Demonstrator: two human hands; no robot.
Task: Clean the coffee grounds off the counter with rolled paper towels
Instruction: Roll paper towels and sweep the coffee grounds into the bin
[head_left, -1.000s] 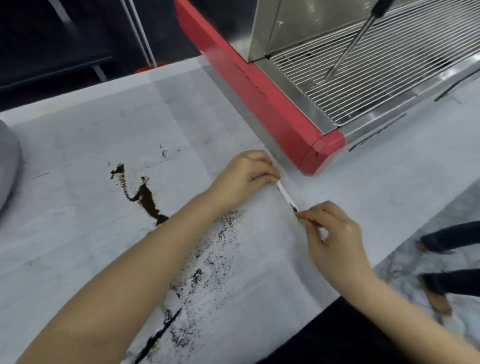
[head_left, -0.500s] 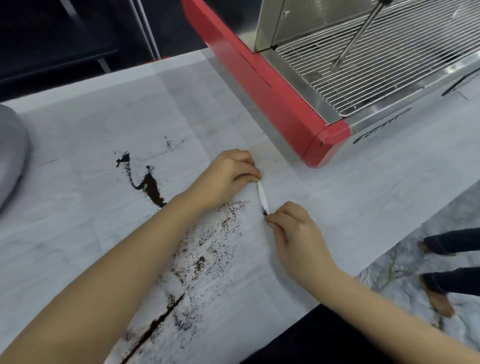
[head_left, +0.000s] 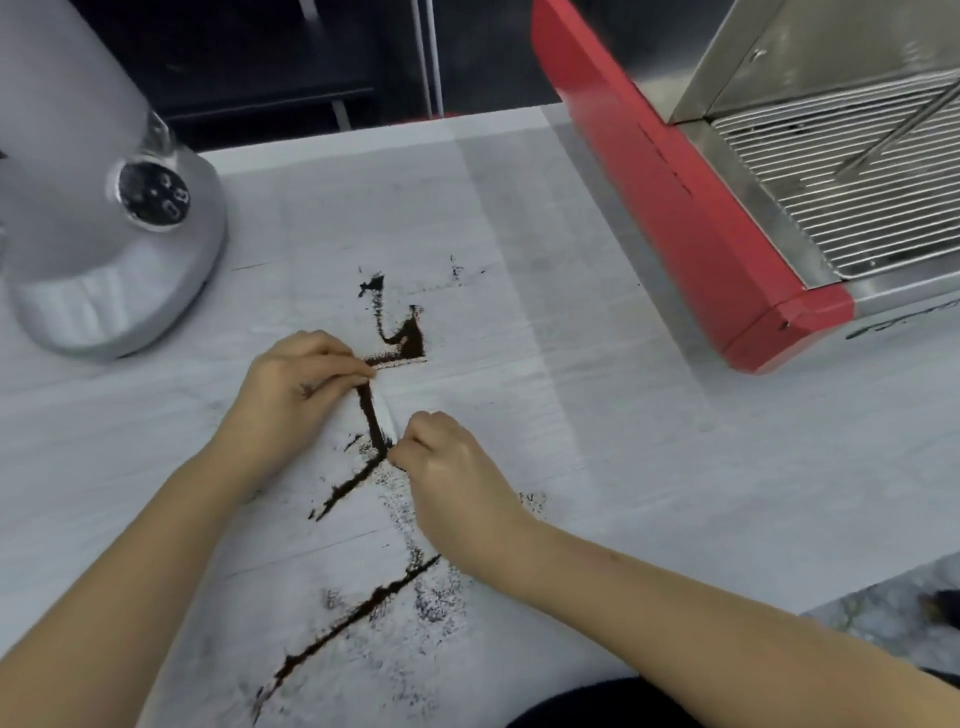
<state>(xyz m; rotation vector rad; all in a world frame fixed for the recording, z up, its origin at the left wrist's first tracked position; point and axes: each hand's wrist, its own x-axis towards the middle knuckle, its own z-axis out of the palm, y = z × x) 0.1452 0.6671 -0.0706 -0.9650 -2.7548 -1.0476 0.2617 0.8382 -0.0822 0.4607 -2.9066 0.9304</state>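
White rolled paper towel lies on the counter right of the grinder, pinched at its ends by the left hand and right hand, a dark line of coffee grounds touching it.

We reach both bare forearms forward, our left hand and right hand close together, fingers curled and pinching, knuckles up.

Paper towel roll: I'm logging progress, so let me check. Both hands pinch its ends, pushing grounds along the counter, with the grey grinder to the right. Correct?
Not quite. The head view shows the grinder on the left; the red espresso machine is on the right. Left hand and right hand do pinch the paper towel roll against the grounds.
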